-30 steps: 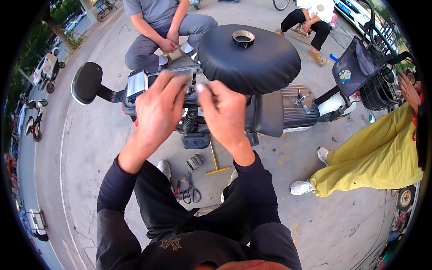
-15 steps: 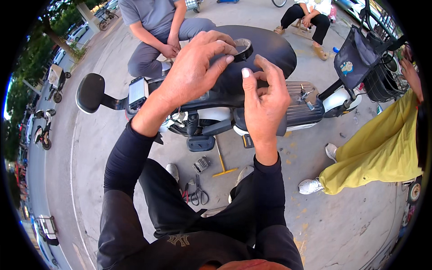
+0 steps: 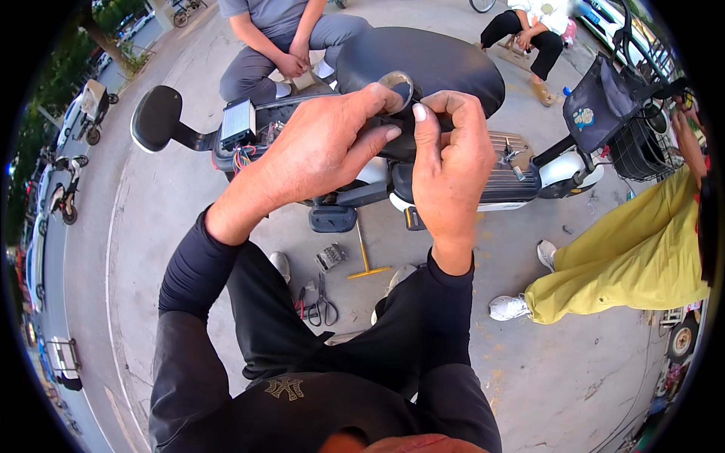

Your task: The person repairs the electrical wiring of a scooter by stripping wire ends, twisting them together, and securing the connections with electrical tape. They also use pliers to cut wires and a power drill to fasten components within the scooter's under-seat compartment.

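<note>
A roll of black tape (image 3: 408,88) is held over the electric scooter's black seat (image 3: 434,57). My left hand (image 3: 313,147) grips the roll's near left side between curled fingers and thumb. Against its right edge, my right hand (image 3: 453,162) is closed, the thumb and bent forefinger pinching at the tape; whether a loose end is between them is hidden. Below and left of my hands, the scooter's rear is uncovered, with a silver finned box (image 3: 239,122) and coloured wires (image 3: 243,157) showing.
On the footboard (image 3: 495,189) lie small metal tools (image 3: 516,158). Scissors (image 3: 323,308), red-handled pliers (image 3: 301,302), a yellow T-handle tool (image 3: 368,270) and a grey crumpled pack (image 3: 330,257) lie between my feet. A person (image 3: 283,38) sits beyond the seat; another in yellow trousers (image 3: 619,257) stands right.
My right hand has moved in to the tape roll and its fingers have closed at the edge. My left hand has come slightly lower and nearer. The view has shifted a little.
</note>
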### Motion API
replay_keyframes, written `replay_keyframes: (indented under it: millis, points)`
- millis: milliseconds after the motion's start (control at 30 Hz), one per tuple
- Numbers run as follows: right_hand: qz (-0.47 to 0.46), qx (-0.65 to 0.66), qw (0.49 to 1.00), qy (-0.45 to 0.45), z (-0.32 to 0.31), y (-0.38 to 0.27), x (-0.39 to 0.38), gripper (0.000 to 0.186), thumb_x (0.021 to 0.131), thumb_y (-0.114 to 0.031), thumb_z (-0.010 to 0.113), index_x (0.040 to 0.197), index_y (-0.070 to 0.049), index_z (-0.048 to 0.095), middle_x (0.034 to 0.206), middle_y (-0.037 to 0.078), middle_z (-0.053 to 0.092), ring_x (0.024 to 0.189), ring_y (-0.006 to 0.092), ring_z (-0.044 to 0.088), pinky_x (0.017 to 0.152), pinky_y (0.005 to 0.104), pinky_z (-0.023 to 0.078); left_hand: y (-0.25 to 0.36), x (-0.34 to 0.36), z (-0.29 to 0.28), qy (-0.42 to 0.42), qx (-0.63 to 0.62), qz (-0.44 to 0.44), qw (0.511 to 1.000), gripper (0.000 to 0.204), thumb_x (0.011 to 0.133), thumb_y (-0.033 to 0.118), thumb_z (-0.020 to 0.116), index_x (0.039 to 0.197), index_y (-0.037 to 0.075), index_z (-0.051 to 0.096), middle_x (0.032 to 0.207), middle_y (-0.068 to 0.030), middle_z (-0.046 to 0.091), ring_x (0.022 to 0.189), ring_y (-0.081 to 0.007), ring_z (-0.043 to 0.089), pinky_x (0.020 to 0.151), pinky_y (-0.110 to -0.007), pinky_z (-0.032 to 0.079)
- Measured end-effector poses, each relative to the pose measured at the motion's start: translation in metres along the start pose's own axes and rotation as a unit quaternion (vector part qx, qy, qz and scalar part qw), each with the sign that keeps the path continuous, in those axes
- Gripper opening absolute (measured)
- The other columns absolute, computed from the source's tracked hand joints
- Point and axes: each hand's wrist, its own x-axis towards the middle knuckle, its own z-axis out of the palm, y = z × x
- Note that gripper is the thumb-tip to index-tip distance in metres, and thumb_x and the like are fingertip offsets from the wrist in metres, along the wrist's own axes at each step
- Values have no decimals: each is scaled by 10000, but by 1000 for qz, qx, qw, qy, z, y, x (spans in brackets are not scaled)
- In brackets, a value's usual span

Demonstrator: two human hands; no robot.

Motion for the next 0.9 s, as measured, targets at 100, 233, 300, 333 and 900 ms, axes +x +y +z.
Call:
replay_keyframes:
  millis: [100,233,300,333,900]
  points:
    - [-26,-52,998,23,10,5,-3,149,883,18,676,972,-30,567,912,107,602,760,281,625,638,363,498,-17,-5,0,3,14,35,999,195,955,135,631,1092,-3,616,824,-176,644,706,-336,625,631,-389,480]
    - [-61,-45,996,45,19,2,-7,160,880,5,681,977,-44,564,924,97,607,787,293,621,654,378,500,-25,-3,-12,22,56,-6,998,171,975,166,606,1014,4,642,664,-146,628,602,-344,598,584,-405,468]
    - [-106,-75,990,53,23,2,-8,179,866,14,692,977,-49,566,934,90,614,779,287,628,650,374,513,-24,0,-16,23,103,-28,994,170,973,165,610,979,0,649,668,-144,639,594,-337,602,577,-403,468]
    - [-121,-81,988,57,27,2,-8,185,861,19,694,977,-48,566,937,90,616,779,285,630,647,372,517,-24,2,-18,26,128,-31,991,166,965,161,619,973,2,669,673,-145,658,598,-299,629,582,-392,476]
    - [-226,-62,965,122,15,-14,-11,190,893,31,674,1043,-9,564,973,135,610,768,240,620,645,332,534,-16,-6,-67,8,-225,-170,959,478,1019,275,525,1368,-51,530,1234,-146,669,1059,-214,714,651,-209,590]
